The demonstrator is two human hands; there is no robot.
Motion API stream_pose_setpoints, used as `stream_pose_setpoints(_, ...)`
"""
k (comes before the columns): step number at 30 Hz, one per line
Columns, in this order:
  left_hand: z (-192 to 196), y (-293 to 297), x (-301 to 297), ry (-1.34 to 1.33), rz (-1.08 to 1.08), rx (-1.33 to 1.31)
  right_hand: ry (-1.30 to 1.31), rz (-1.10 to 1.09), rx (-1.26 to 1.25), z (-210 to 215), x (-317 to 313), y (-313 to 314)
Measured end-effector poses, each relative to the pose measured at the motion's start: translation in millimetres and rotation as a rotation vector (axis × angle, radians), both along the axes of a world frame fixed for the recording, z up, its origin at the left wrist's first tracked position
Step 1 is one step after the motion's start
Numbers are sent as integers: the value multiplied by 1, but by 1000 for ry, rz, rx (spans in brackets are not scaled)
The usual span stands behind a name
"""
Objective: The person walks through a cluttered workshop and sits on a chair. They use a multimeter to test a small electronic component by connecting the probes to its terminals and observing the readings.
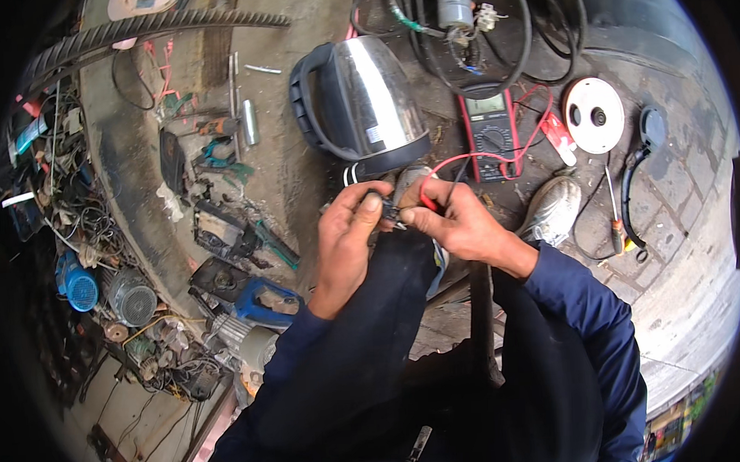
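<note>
So there's a small dark component (395, 207) pinched between both thumbs and forefingers, right over the person's knee; it's mostly hidden by the fingers, so its exact shape can't be made out. A red probe tip (428, 201) on a thin red lead is pressed against it from the right side. The lead loops up and back to a dark handheld multimeter with a red rubber casing (490, 134), which lies flat on the ground, screen facing up, just beyond the hands.
</note>
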State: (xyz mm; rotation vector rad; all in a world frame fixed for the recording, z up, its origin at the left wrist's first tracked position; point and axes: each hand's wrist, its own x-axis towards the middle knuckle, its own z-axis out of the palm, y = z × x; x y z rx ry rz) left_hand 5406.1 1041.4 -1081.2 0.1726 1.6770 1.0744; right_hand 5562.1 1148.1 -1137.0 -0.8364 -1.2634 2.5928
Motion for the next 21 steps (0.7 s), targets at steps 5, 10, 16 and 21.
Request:
stream_pose_setpoints(5,-1,-2,-3,5,-33,25,-24,29,17,-2,3,-1)
stream_pose_setpoints(10,-3,-1,-7,-179,128,56,-134,-139,-136,-9,3,-4)
stream_pose_setpoints(16,-6,-1,-8,-236,225,43,-330,-313,6,-21,14,23)
stream_pose_setpoints(21,-7,-1,-8,-261,238,6,-322,-363,64,-16,25,33)
